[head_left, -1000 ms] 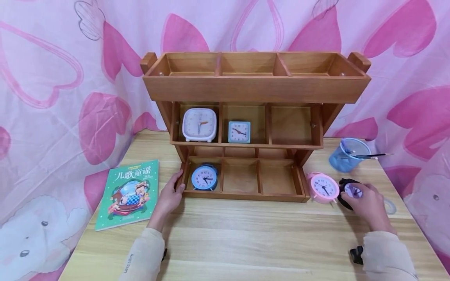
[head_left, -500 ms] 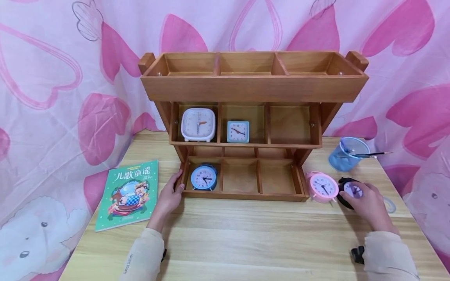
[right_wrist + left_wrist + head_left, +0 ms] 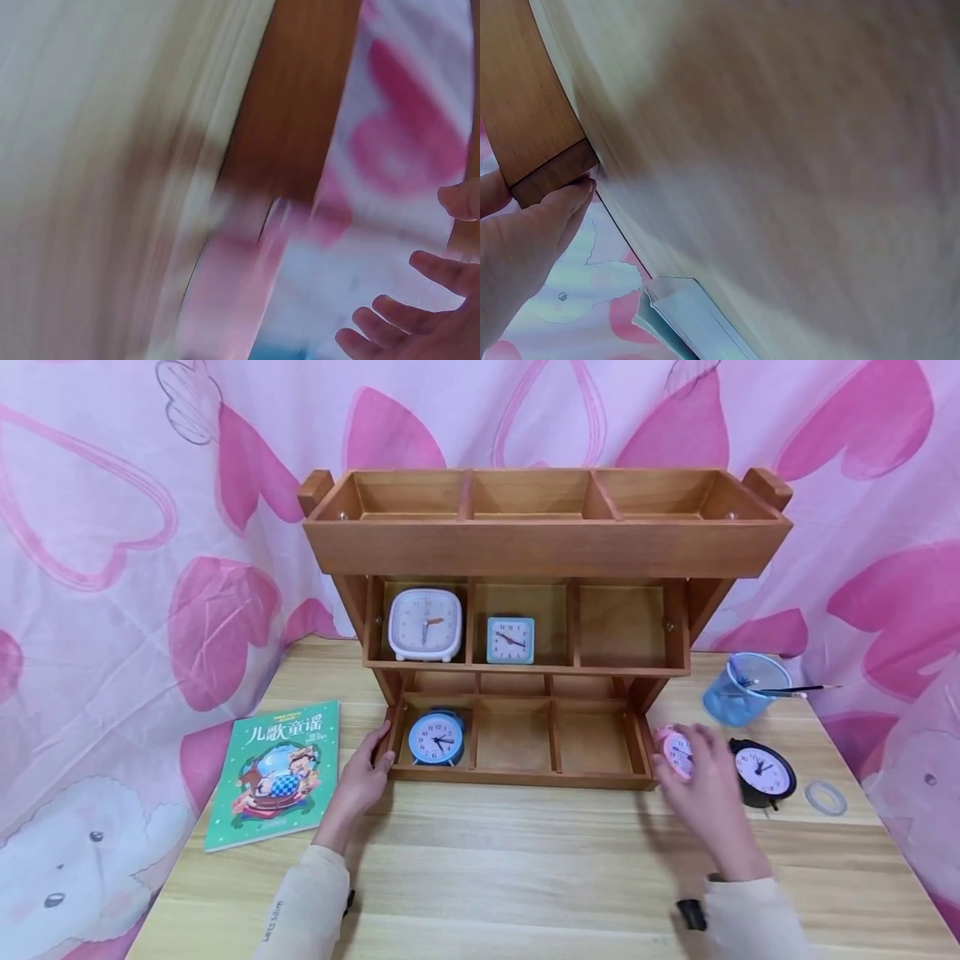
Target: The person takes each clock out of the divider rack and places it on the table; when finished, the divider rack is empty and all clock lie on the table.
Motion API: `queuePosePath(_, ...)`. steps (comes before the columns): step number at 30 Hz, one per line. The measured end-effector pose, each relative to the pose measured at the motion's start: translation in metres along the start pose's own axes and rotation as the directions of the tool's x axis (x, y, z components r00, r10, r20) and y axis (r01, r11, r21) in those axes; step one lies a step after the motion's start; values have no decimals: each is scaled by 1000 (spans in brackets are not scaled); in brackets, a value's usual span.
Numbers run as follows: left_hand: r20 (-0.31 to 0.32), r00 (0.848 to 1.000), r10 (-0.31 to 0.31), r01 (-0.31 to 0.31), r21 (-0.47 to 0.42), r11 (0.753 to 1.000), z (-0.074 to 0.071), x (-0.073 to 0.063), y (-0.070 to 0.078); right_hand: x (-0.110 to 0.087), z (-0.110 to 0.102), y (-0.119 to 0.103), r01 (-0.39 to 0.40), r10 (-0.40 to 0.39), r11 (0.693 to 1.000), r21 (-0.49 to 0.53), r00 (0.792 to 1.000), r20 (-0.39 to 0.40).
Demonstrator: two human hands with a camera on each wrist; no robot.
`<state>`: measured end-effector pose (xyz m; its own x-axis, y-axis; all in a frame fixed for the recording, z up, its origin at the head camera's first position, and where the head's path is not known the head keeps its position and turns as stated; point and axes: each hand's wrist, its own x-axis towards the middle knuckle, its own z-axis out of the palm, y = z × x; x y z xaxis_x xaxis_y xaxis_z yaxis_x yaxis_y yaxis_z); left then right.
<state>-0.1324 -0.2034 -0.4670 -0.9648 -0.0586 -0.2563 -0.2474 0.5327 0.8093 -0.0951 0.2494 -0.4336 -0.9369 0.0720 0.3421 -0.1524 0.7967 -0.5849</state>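
Note:
My left hand [image 3: 362, 783] grips the left end of the brown wooden shelf's [image 3: 547, 551] bottom tier. In the left wrist view, thumb and fingers hold the corner of that wooden tier [image 3: 544, 94]. My right hand [image 3: 711, 797] is over a round pink alarm clock [image 3: 678, 753], partly covering it just right of the shelf. Its fingers [image 3: 401, 313] are spread apart from the blurred pink clock [image 3: 225, 300] in the right wrist view. A blue alarm clock [image 3: 435, 739] stands in the bottom left compartment. White [image 3: 425, 625] and mint square [image 3: 511, 641] clocks occupy the middle tier.
A black alarm clock [image 3: 762, 774] stands right of my right hand, beside a pale ring [image 3: 826, 797]. Behind them is a blue mesh pen cup [image 3: 738, 697] with brushes sticking out. A green book [image 3: 273, 777] lies left of the shelf.
My right hand has let go of the black clock and moved left to the pink one. The black clock now shows fully. My left hand stays on the shelf.

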Motion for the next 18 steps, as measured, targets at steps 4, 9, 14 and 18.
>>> queuePosePath(4,-1,1000,8,-8,-11,1000,-1,0,0,2,38,-44,87,-92,994,61,992,82)
queuePosePath(9,-2,1000,19,-19,-13,1000,-2,-1,-1,1,86,-98,147,-170,983,114,959,228)
queuePosePath(14,3,1000,0,0,-17,1000,-2,-1,-1,2,126,-149,172,-218,974,148,893,395)
queuePosePath(18,-1,1000,8,-8,-26,1000,-1,0,-1,10,155,-175,198,-249,967,158,856,454)
